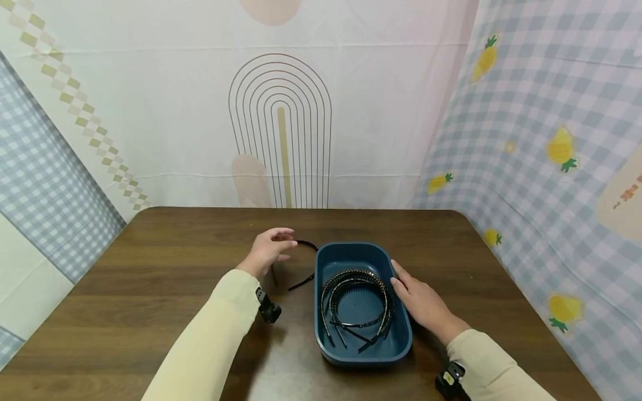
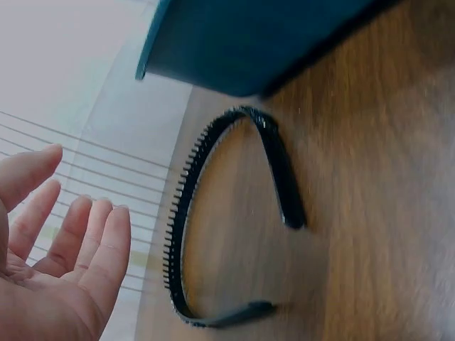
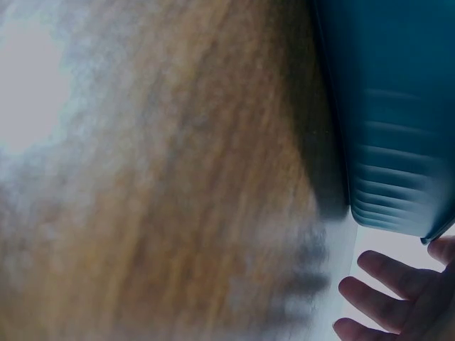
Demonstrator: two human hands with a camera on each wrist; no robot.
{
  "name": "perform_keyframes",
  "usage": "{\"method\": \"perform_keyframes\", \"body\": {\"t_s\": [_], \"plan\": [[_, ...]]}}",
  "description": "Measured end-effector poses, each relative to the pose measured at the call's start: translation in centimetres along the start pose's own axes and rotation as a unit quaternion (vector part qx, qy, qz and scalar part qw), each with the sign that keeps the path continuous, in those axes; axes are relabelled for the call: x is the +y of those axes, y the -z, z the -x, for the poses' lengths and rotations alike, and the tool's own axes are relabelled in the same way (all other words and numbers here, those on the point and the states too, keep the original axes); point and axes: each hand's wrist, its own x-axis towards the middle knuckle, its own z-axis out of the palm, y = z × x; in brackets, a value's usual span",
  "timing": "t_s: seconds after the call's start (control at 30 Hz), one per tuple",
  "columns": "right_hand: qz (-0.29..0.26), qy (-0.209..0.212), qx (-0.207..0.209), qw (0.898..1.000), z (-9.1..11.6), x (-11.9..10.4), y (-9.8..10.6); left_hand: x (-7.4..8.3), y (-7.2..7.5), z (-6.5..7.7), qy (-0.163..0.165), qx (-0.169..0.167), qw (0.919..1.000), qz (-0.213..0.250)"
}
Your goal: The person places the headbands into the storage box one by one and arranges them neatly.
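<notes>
A black toothed headband (image 2: pixel 186 192) rests on the table just left of a blue plastic bin (image 1: pixel 321 312). My left hand (image 1: pixel 268 250) is beside that headband, fingers loosely spread; in the left wrist view the left hand (image 2: pixel 71 263) and headband appear apart, with nothing held. Inside the bin, several black headbands (image 1: pixel 351 275) lie in an overlapping ring. My right hand (image 1: pixel 423 301) rests against the bin's right side, its fingers fairly straight and thumb at the rim. The right wrist view shows the right hand (image 3: pixel 405 291) at the bin's edge, partly cut off.
The brown wooden table (image 1: pixel 165 289) stretches out on both sides of the bin. Behind it hangs a white cloth (image 1: pixel 165 122) with an arch pattern. A checked cloth (image 1: pixel 521 184) with fruit prints borders the right side.
</notes>
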Motion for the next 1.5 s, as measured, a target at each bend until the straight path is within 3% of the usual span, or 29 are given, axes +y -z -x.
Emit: {"method": "perform_keyframes", "body": {"t_s": [0.27,0.5,0.8,0.9,0.97,1.07,1.3,1.5], "plan": [[-0.004,-0.002,0.003,1.0,0.2,0.2,0.0,-0.4,0.6,-0.9,-0.024,0.011,0.9997,0.0],[-0.003,-0.003,0.004,1.0,0.3,0.2,0.0,-0.9,1.3,-1.7,-0.055,0.042,0.9961,-0.053],[-0.004,-0.003,0.002,1.0,0.2,0.1,0.0,-1.8,2.0,-2.9,-0.147,0.068,0.9782,-0.13],[-0.003,-0.004,0.003,1.0,0.2,0.1,0.0,-1.7,2.0,-3.1,-0.138,0.065,0.9735,-0.171],[-0.002,-0.004,0.003,1.0,0.2,0.2,0.0,-1.3,1.9,-2.9,-0.109,0.055,0.9696,-0.212],[-0.001,-0.004,0.004,1.0,0.1,0.2,-0.1,-1.0,1.9,-2.9,-0.09,0.042,0.9579,-0.27],[0.003,-0.008,0.006,1.0,0.1,0.0,0.0,-1.4,2.0,-3.8,-0.099,0.016,0.9367,-0.335],[0.002,-0.009,0.004,1.0,0.0,-0.1,-0.1,-1.5,1.9,-4.1,-0.086,0.006,0.9211,-0.38]]}}
